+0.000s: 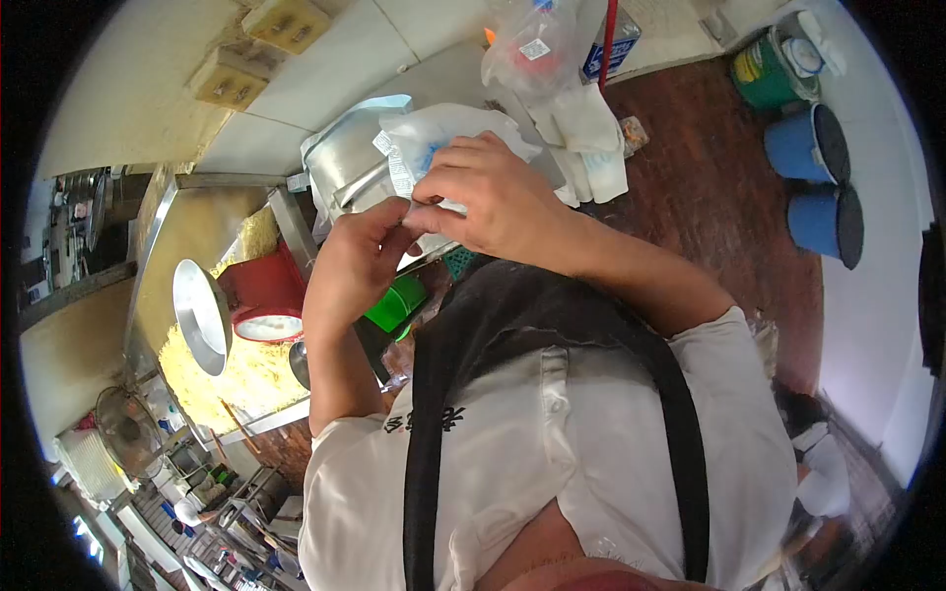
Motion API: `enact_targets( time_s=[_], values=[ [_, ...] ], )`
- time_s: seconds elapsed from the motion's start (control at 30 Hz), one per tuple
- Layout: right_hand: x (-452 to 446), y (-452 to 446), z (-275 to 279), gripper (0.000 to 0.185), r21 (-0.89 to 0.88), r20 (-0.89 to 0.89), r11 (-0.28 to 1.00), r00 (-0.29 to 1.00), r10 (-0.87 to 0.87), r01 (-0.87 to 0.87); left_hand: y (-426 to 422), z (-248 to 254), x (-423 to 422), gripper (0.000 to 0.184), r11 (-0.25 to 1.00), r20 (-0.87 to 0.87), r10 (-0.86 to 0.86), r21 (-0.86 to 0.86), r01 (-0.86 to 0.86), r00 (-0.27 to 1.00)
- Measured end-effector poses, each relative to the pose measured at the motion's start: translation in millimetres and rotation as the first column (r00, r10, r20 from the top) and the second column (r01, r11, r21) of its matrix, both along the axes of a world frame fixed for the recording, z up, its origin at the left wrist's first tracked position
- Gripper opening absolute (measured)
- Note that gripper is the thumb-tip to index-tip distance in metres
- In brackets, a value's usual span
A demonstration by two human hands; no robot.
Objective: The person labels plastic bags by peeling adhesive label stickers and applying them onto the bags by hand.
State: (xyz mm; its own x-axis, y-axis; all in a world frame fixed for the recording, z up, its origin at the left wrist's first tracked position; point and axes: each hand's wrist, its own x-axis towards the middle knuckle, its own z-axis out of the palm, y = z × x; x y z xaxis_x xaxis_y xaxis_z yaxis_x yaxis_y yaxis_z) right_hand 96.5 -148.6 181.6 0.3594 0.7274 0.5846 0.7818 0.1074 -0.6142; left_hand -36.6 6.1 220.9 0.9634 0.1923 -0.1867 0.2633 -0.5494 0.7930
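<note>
My left hand (pixel 360 251) and my right hand (pixel 478 192) meet in front of my chest, fingertips pinched close together. Between and beneath the fingers shows thin white plastic, which looks like part of the white plastic bag (pixel 458 120) with blue print just beyond them. The exact spot they grip is partly covered by the fingers. Behind the bag, a metal container (pixel 340 153) lined with clear plastic stands against the tiled wall, with a metal handle (pixel 363 185) across it.
Left of me, a tray holds yellow noodle-like strands (pixel 187 364), a metal bowl (pixel 202 315) and a red container (pixel 261 286). A green basket (pixel 396 303) sits below my left forearm. Blue buckets (pixel 793 148) line the right wall. A fan (pixel 128 431) stands far left.
</note>
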Motion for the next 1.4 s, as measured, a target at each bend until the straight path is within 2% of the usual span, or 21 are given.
enact_targets(
  time_s=[0.07,0.17,0.27,0.37,0.47,0.57,0.63,0.73,0.77,0.83,0.87,1.0,1.07,1.17,1.2,1.27,1.3,1.37,1.4],
  values=[
    [0,1,-9,0.016,0.013,0.005,1.000,1.000,-0.026,0.026,1,-4,0,0.010,1.000,-0.004,-0.017,0.001,0.017,1.000],
    [7,-3,-21,0.017,-0.028,-0.195,0.999,0.980,0.039,-0.045,1,-1,0,0.012,1.000,-0.027,-0.019,-0.020,0.019,0.999],
    [8,-14,-19,0.017,0.000,-0.242,0.999,0.970,0.034,-0.035,-1,4,-2,0.014,1.000,-0.023,-0.006,-0.028,0.005,1.000],
    [-6,-17,-1,0.014,0.052,-0.186,0.997,0.982,-0.038,0.049,-1,-2,-2,0.016,1.000,-0.028,-0.007,0.001,0.007,1.000],
    [-7,-7,-13,0.014,0.071,-0.075,0.997,0.997,-0.035,0.040,-3,-5,1,0.016,0.998,-0.018,-0.045,0.041,0.046,0.999],
    [0,-8,-16,0.016,0.054,-0.182,0.998,0.983,0.033,-0.024,-3,-5,3,0.015,0.998,-0.010,-0.032,0.048,0.032,0.999],
    [3,-11,-21,0.015,0.034,-0.242,0.999,0.970,0.031,-0.023,-3,-3,3,0.015,1.000,-0.032,-0.026,0.012,0.027,0.999],
    [1,-16,-12,0.014,0.052,-0.298,0.998,0.954,0.038,-0.024,-3,-7,2,0.013,1.000,0.040,-0.022,-0.014,0.023,0.999],
    [-1,-17,-8,0.013,0.065,-0.310,0.998,0.950,0.043,-0.024,-3,-5,2,0.013,0.999,0.019,-0.032,0.025,0.032,0.999],
    [-4,-13,-8,0.013,0.085,-0.174,0.996,0.985,-0.005,0.020,-3,0,4,0.012,0.993,-0.021,-0.054,0.103,0.056,0.998],
    [-5,-12,-8,0.013,0.095,-0.104,0.994,0.994,-0.034,0.044,-3,-2,5,0.012,0.994,-0.016,-0.059,0.088,0.060,0.998],
    [3,-6,-16,0.013,0.038,-0.224,0.999,0.974,0.041,-0.033,1,-6,5,0.012,0.995,-0.048,-0.079,0.050,0.081,0.996],
    [5,-9,-18,0.012,0.040,-0.351,0.997,0.933,0.076,-0.066,3,-8,4,0.013,0.997,-0.061,-0.072,0.010,0.073,0.996],
    [10,-22,-20,0.011,-0.102,-0.569,0.995,0.819,-0.077,0.023,9,-9,2,0.013,0.998,-0.070,0.007,-0.069,-0.011,0.997],
    [13,-28,-20,0.015,-0.103,-0.585,0.994,0.806,-0.091,0.037,14,-10,1,0.014,0.994,-0.089,0.056,-0.084,-0.064,0.994],
    [15,-34,-27,0.015,-0.014,-0.789,0.999,0.614,-0.030,0.031,21,-9,-1,0.014,0.986,-0.115,0.130,-0.086,-0.140,0.985],
    [16,-37,-32,0.016,0.030,-0.866,0.999,0.499,0.006,0.040,21,-12,0,0.013,0.954,-0.017,0.253,-0.165,-0.252,0.967],
    [18,-40,-51,0.017,0.059,-0.902,0.998,0.430,0.036,0.039,25,-20,7,0.013,0.839,0.154,0.492,-0.345,-0.420,0.857],
    [14,-42,-53,0.016,0.039,-0.930,0.999,0.368,0.023,0.036,30,-16,11,0.012,0.895,0.225,0.425,-0.250,-0.369,0.877]
  ],
)
